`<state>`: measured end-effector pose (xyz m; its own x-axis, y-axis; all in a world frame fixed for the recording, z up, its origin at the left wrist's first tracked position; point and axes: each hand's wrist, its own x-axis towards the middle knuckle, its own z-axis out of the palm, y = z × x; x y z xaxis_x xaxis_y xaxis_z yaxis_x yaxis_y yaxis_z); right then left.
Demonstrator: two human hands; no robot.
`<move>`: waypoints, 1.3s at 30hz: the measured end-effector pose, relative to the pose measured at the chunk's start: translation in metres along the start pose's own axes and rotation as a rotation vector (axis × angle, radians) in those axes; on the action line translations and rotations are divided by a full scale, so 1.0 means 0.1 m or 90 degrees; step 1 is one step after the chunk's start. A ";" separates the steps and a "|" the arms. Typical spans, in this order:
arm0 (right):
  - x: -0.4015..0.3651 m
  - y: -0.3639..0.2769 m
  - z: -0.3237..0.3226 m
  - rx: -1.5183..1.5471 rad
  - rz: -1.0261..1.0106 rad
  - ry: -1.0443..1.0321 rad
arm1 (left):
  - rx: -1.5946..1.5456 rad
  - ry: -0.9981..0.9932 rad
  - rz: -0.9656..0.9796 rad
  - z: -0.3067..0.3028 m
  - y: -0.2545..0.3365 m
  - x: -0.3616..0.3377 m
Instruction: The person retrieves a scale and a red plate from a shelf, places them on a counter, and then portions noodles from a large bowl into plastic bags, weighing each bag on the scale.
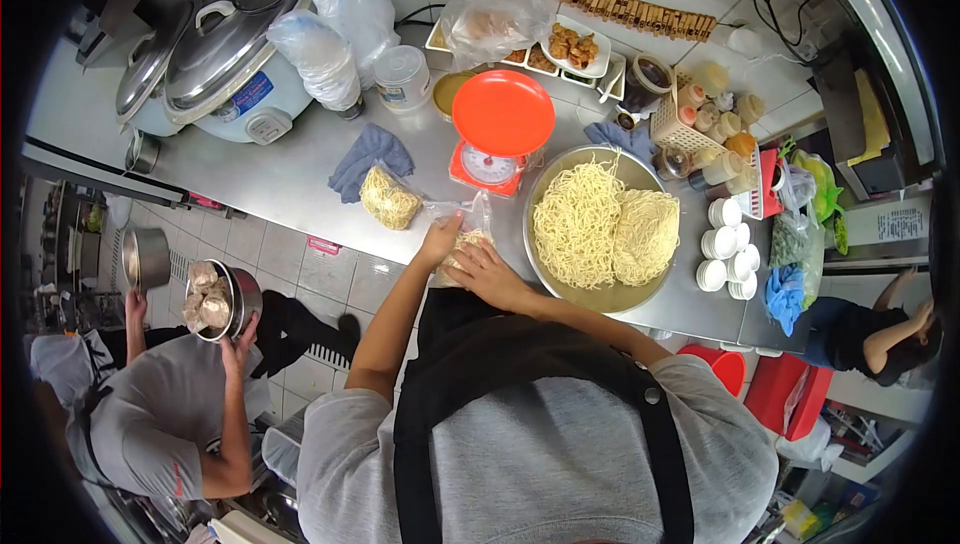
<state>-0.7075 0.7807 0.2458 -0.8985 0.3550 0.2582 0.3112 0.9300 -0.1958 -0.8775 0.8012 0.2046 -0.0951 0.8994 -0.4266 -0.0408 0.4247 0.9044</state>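
At the counter's front edge, a clear plastic bag of noodles [466, 252] is between my hands. My left hand [440, 242] has its fingers closed on the bag's upper part. My right hand [490, 276] lies over the noodle-filled part with its fingers spread against it. To the right, a large metal bowl [592, 298] holds loose yellow noodles [578, 224] and a flatter noodle mass [645, 237]. Another filled noodle bag [390, 199] rests to the left, against a blue-grey cloth [370, 159]. Behind my hands stands a kitchen scale [489, 166] with an orange-red round pan [503, 112].
Rice cookers [240, 74] stand back left. Sauce bottles [715, 114] in a basket and stacked white cups [728, 249] are at right. A co-worker [170, 404] at left holds a pot [245, 299]; another person [875, 334] is at far right.
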 end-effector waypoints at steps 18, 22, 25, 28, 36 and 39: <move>0.31 0.40 0.50 0.390 0.636 0.152 | 0.116 -0.140 0.341 0.04 0.20 -0.31; 0.47 0.31 0.26 0.342 0.727 0.032 | 0.326 -0.222 0.245 -0.17 0.45 -0.01; 0.50 0.26 0.04 0.267 0.703 -0.006 | 0.613 -0.147 0.176 -0.35 0.88 0.18; 0.50 0.20 -0.09 0.304 0.637 -0.031 | 0.768 0.020 0.303 -0.68 0.77 0.72; 0.22 0.18 -0.41 0.512 0.471 -0.095 | 0.857 0.028 0.552 -0.88 1.25 0.94; 0.05 0.22 -0.53 0.533 0.497 -0.033 | 0.707 0.392 0.658 -1.09 1.99 0.70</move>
<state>-0.6887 0.8085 0.2930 -0.5683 0.7850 -0.2466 0.5041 0.0953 -0.8584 -1.0011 0.9371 0.3548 0.0031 0.7732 0.6342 0.9555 -0.1893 0.2262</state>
